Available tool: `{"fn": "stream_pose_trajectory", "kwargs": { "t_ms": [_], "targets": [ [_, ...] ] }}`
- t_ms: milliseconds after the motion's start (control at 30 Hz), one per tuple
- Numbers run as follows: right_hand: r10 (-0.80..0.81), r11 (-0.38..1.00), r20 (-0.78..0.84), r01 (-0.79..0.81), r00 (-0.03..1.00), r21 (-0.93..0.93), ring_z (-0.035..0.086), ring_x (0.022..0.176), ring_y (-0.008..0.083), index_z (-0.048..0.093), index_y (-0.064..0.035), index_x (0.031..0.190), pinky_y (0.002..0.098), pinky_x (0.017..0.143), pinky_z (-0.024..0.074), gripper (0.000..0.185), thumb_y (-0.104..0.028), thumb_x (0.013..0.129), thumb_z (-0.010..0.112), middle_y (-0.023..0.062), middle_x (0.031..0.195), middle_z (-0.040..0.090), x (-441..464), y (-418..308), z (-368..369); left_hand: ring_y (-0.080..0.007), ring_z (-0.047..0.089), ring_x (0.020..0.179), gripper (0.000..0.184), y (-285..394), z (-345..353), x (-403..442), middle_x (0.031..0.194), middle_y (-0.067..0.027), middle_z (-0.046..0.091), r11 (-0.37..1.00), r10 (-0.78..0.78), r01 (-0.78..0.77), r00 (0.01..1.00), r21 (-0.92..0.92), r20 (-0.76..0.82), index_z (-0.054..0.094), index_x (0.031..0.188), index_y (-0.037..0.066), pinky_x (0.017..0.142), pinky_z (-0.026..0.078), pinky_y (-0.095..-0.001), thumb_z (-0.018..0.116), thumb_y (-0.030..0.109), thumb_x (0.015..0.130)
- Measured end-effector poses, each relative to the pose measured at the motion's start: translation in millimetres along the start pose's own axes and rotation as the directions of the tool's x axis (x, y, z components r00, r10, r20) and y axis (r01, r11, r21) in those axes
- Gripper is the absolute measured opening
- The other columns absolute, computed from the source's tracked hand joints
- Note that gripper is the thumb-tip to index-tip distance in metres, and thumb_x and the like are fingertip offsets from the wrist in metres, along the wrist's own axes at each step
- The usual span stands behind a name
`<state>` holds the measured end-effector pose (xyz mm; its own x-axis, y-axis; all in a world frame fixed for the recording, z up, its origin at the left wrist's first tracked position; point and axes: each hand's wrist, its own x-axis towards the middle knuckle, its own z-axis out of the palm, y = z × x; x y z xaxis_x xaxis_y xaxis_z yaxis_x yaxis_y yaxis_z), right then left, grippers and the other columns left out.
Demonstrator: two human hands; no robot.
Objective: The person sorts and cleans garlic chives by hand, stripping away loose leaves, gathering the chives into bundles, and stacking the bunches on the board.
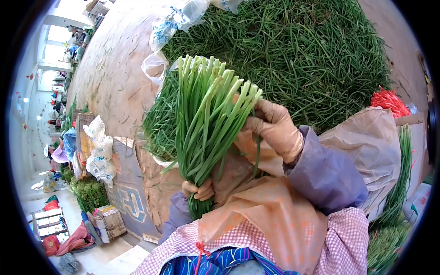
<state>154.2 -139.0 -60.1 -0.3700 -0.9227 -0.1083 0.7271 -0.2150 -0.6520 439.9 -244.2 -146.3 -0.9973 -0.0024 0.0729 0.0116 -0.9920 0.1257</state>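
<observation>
Holds a bundle of green stalks (206,123) in front of the brown apron (266,215), pale ends uppermost and fanned wide, clamped low around the narrow leafy part by the left hand (205,190). Rests the right hand (276,129) at the upper right edge of the fan, with thumb and fingers close together; cannot tell whether pinched on a stalk. Seems liable to shed outer stalks, being gathered at one low point only. Could splay further under a sideways tug near the top. Might bruise or snap a stem through too hard a pinch. Could also lose the loose strand (257,156), dangling below the right hand and apparently poorly secured.
</observation>
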Motion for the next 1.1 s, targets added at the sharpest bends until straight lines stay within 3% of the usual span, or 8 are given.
{"fn": "stream_pose_trajectory", "kwargs": {
  "t_ms": [133,233,300,400,500,633,800,1100],
  "targets": [
    [-0.328,0.526,0.12,0.287,0.937,-0.801,0.056,0.07,0.0078,0.067,-0.0029,0.109,0.0228,0.067,0.0494,0.03,0.011,0.085,0.056,0.0001,0.081,0.064,14.4,5.4,-57.0,-0.0094,0.048,0.048,0.064,-0.6,-5.3,-13.1,0.073,-0.0054,0.053,0.998,0.035,-0.03,0.997,0.06,-0.074,0.033,0.141,0.007,0.045,0.039,-0.0237,0.061,0.005,0.084],
    [-0.396,0.573,-0.246,0.029,0.884,-0.819,0.063,0.077,0.0147,0.068,-0.0056,0.11,0.0299,0.073,0.0519,0.021,-0.006,0.089,0.064,0.0103,0.087,0.069,22.1,-22.3,-90.8,-0.0097,0.047,0.047,0.064,-1.4,-5.8,-11.0,0.072,-0.0055,0.052,0.998,0.044,-0.041,0.998,0.045,-0.047,0.032,0.142,0.006,0.044,0.038,-0.0238,0.06,0.004,0.084],
    [-0.594,0.155,-0.067,0.033,0.801,-0.987,0.065,0.088,0.0198,0.069,-0.0063,0.109,0.033,0.081,0.052,0.022,-0.004,0.087,0.064,0.0113,0.099,0.068,15.8,-45.1,-87.6,-0.0101,0.051,0.051,0.071,0.3,-7.7,-11.0,0.078,-0.0072,0.054,0.999,0.026,-0.025,0.999,0.039,-0.019,0.026,0.147,0.011,0.048,0.043,-0.0243,0.058,0.003,0.084],
    [-0.646,-0.032,0.333,0.412,0.687,-0.911,0.063,0.099,0.027,0.068,-0.0069,0.11,0.0353,0.086,0.0513,0.026,-0.004,0.084,0.065,0.0127,0.109,0.065,5.9,-59.7,-30.4,-0.0105,0.052,0.052,0.075,1.3,-6.7,-10.9,0.08,-0.0083,0.055,0.999,0.01,-0.009,0.999,0.032,-0.031,0.022,0.149,0.014,0.05,0.045,-0.0243,0.056,0.001,0.084],
    [-0.397,-0.357,0.573,0.454,0.717,-0.816,0.058,0.107,0.0326,0.066,-0.0115,0.111,0.0438,0.097,0.0422,0.034,-0.022,0.078,0.07,0.0139,0.11,0.062,16.1,-57.3,-11.8,-0.0112,0.048,0.046,0.072,1.6,1.8,-9.0,0.068,-0.0066,0.051,0.997,0.013,-0.003,0.992,0.08,-0.127,0.026,0.145,0.007,0.044,0.039,-0.0248,0.06,0.004,0.082],
    [-0.208,-0.327,0.543,0.465,0.814,-0.823,0.05,0.119,0.033,0.063,-0.0102,0.113,0.0483,0.101,0.0341,0.043,-0.026,0.074,0.072,0.0111,0.122,0.057,32.5,-34.6,-23.5,-0.0125,0.046,0.043,0.071,4.3,6.9,-14.7,0.063,-0.0069,0.051,0.98,0.008,0.04,0.971,0.196,-0.238,0.03,0.143,0.002,0.042,0.036,-0.0259,0.064,0.006,0.081],
    [-0.092,-0.32,0.563,0.511,0.822,-0.798,0.059,0.095,0.0279,0.064,-0.011,0.103,0.044,0.092,0.0426,0.035,-0.019,0.069,0.069,0.0067,0.098,0.062,41.6,-21.7,-30.6,-0.0133,0.047,0.044,0.06,9.4,5.9,-18.2,0.067,-0.0098,0.054,0.964,-0.008,0.082,0.96,0.254,-0.279,0.04,0.133,0.0,0.043,0.038,-0.0269,0.065,0.005,0.079],
    [-0.267,-0.395,0.486,0.365,0.832,-0.843,0.06,0.067,0.0278,0.065,-0.0106,0.097,0.04,0.059,0.0486,0.025,-0.017,0.074,0.068,0.0062,0.074,0.058,24.9,-8.7,-52.3,-0.0148,0.047,0.042,0.062,17.7,21.8,-7.7,0.064,-0.0106,0.055,0.865,-0.027,0.236,0.904,0.444,-0.427,0.047,0.127,-0.001,0.039,0.038,-0.0277,0.075,0.004,0.072]
  ]
}}
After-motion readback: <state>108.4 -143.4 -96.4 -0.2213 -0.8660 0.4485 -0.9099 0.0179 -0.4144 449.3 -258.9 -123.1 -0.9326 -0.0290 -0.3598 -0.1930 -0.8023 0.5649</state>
